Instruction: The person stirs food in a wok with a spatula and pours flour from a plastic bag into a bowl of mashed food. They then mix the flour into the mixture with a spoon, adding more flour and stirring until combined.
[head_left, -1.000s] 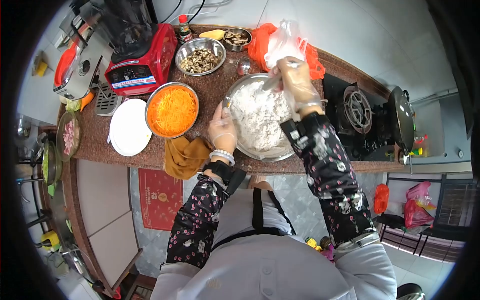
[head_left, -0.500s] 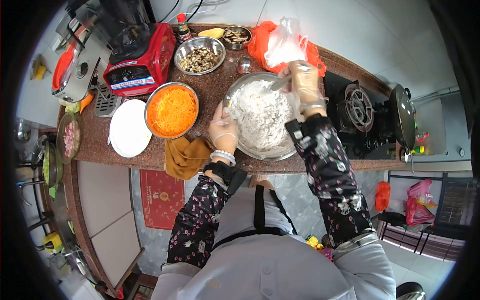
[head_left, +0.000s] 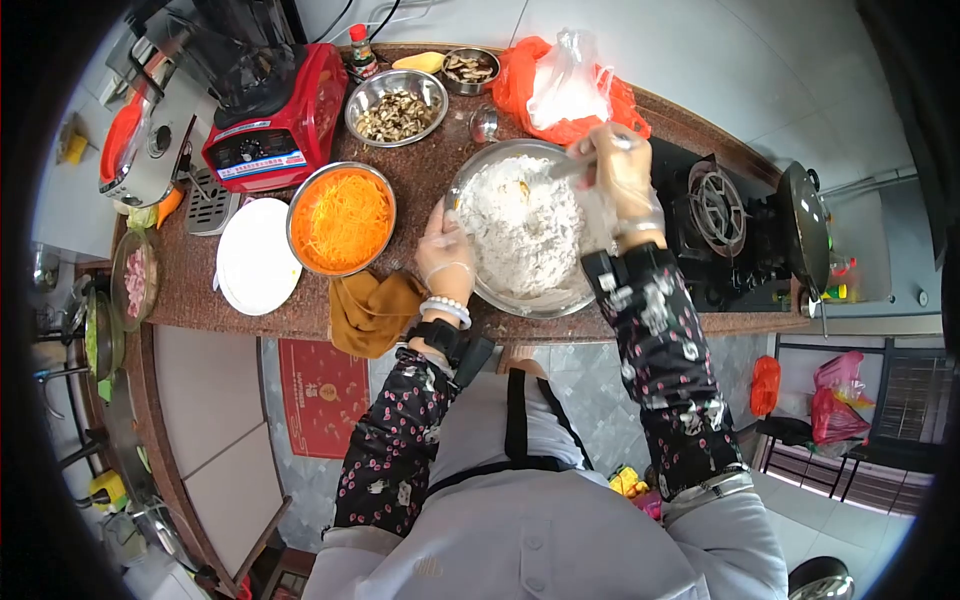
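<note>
A large metal bowl of white flour stands on the counter in front of me. A small yellowish spot shows near the top of the flour. My left hand, in a clear plastic glove, grips the bowl's left rim. Above the bowl's right side is my right hand, also gloved, with its fingers closed round a metal utensil. The utensil's end is smeared by motion over the flour, so I cannot make out its exact kind.
Left of the bowl are shredded carrot, a stack of white plates and a brown cloth. Chopped mushrooms, a red blender and an orange bag are behind. A gas stove is right.
My right hand has moved slightly right and turned, lifting the utensil's end away from the flour. The flour's surface has shifted, exposing a yellowish spot. My left hand stays on the rim.
</note>
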